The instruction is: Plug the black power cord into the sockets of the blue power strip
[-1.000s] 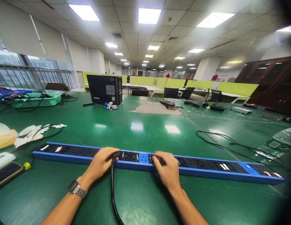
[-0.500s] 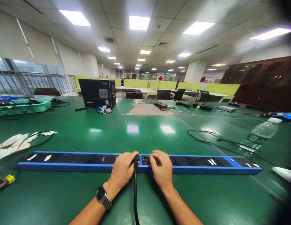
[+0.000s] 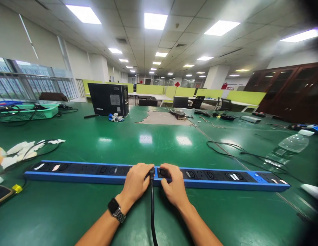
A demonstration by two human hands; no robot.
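A long blue-framed power strip (image 3: 97,178) with several black sockets lies across the green table in front of me. My left hand (image 3: 136,177), with a watch on its wrist, is closed around a black power plug (image 3: 152,173) at the strip's middle. How deep the plug sits in a socket is hidden by my fingers. The plug's thick cable (image 3: 153,212) runs down toward me. Just right of the plug, my right hand (image 3: 174,184) grips the power strip, curled fingers over its top and thumb by the near edge.
Thin black cables (image 3: 236,146) and a clear water bottle (image 3: 289,150) are on the right. White gloves (image 3: 23,150) and a phone (image 3: 2,194) lie at left. Farther back stand a green basket (image 3: 33,114) and a black computer case (image 3: 106,99).
My right thumb has moved down from the strip's top to its near edge, and those fingers have settled on the strip. My left hand keeps its hold on the plug. The view has shifted slightly.
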